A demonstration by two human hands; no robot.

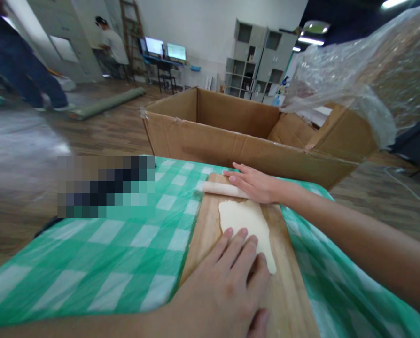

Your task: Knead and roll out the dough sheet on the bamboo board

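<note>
A flat, irregular sheet of pale dough (243,216) lies on a long wooden board (205,230). My left hand (227,277) is open, its fingertips resting on the near left part of the dough and covering some of it. At the board's far end, a light wooden rolling pin (219,188) lies crosswise just beyond the dough. My right hand (254,184) rests over the pin's right part with fingers stretched out past it, hiding that end. No fingers wrap around the pin.
A green and white checked cloth (132,249) covers the table under the board. Against its far side stands a large open cardboard box (210,136), with clear plastic wrap (337,70) at right. A rolled mat (107,102) lies on the floor. Two people are in the background at left.
</note>
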